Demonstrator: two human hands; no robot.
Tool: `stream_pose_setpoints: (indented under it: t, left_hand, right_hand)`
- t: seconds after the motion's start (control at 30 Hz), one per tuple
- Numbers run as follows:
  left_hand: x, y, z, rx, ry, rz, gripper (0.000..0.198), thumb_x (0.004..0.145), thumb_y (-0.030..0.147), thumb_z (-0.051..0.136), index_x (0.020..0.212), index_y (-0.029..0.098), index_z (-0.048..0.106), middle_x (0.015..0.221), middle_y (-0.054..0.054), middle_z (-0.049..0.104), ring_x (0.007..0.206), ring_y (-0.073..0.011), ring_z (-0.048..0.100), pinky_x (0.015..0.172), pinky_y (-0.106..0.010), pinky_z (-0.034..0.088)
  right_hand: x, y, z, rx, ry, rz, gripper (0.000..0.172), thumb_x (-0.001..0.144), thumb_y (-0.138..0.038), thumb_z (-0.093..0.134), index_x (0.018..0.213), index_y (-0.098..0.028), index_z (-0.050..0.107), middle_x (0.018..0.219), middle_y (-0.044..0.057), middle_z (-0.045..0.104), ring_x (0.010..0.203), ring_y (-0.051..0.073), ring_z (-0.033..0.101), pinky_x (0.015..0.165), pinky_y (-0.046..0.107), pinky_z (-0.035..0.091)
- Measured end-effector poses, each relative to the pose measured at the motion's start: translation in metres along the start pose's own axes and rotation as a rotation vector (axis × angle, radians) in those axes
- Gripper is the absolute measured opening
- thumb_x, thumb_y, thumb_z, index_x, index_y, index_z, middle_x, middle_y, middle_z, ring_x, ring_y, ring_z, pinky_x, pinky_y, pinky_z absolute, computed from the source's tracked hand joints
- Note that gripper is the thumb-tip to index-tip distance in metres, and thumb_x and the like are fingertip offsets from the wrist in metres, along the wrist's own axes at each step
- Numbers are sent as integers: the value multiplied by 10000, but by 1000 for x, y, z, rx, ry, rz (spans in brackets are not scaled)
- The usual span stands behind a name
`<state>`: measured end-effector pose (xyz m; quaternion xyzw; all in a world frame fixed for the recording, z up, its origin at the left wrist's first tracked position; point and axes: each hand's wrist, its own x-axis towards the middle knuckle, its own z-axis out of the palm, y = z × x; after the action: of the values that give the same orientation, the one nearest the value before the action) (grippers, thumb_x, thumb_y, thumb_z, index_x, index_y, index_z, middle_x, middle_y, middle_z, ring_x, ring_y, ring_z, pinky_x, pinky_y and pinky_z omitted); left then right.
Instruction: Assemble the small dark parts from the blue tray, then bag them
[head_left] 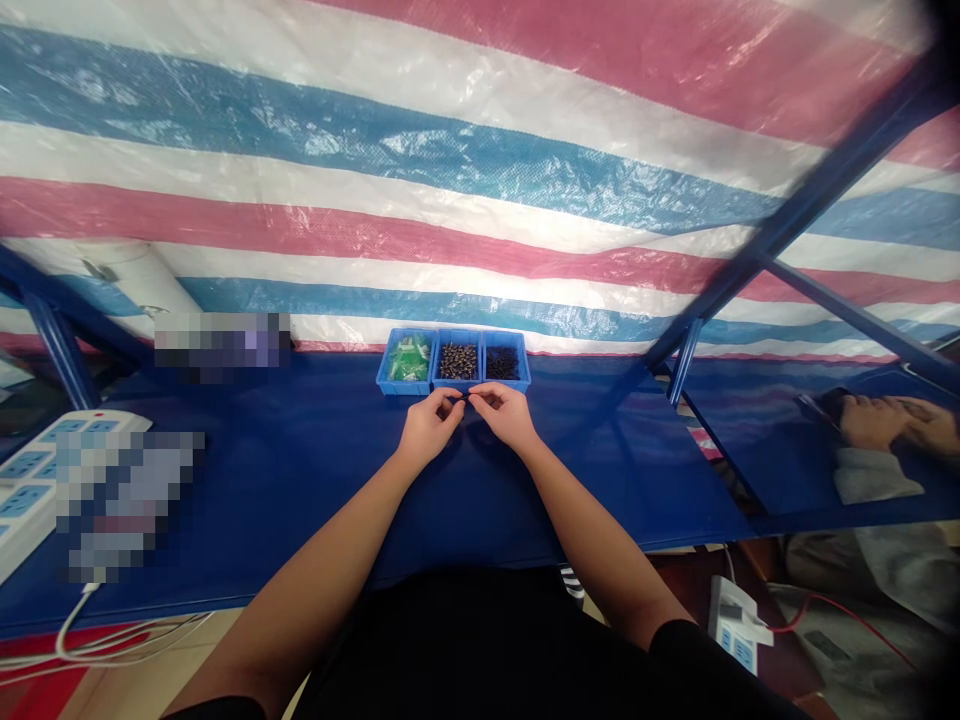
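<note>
My left hand (430,423) and my right hand (505,413) meet just in front of three small blue bins on a blue table (300,470). Both hands have their fingers pinched together, tips almost touching, around something tiny and dark that I cannot make out. The left bin (407,362) holds green parts. In the middle bin (458,361) lie small dark and brownish pieces. The right bin (505,361) holds small dark parts.
A white power strip (37,480) with a cord lies at the table's left edge. Blue metal frame bars (795,215) slant on the right. Another person's hands (892,420) rest on the neighbouring table at far right. A striped tarp (450,150) hangs behind.
</note>
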<state>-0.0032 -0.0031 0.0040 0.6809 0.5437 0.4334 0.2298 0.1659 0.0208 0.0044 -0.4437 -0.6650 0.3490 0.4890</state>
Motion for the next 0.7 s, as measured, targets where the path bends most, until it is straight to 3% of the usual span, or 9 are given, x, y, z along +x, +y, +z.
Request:
stream_pose_setpoints:
  t: [0.2,0.43,0.7]
  left_hand:
    - [0,0,-1,44,7,12,281,907,423,485,875,201,655,660,21,616,564,-111,530,582,-231,400]
    - [0,-2,1,-31,26,23,216,869,375,554,980,201,620,606,50,547,527,-98,493,577,-218,401]
    - [0,0,0,-13,11,-8,263,887,415,538,1027,213,632,636,40,593,555,-106,539,574,-226,409]
  right_hand:
    - [0,-1,0,14,-1,-6,193,818,-321,622,931,-203,726,883,42,727,726,166,645,655,277,517]
    - [0,2,1,27,-3,10,210,813,-327,626,947,-201,727,892,45,726,718,164,640,655,281,517]
    - [0,-1,0,20,8,-11,195,817,-327,618,919,-200,725,844,39,717,711,164,634,638,275,507]
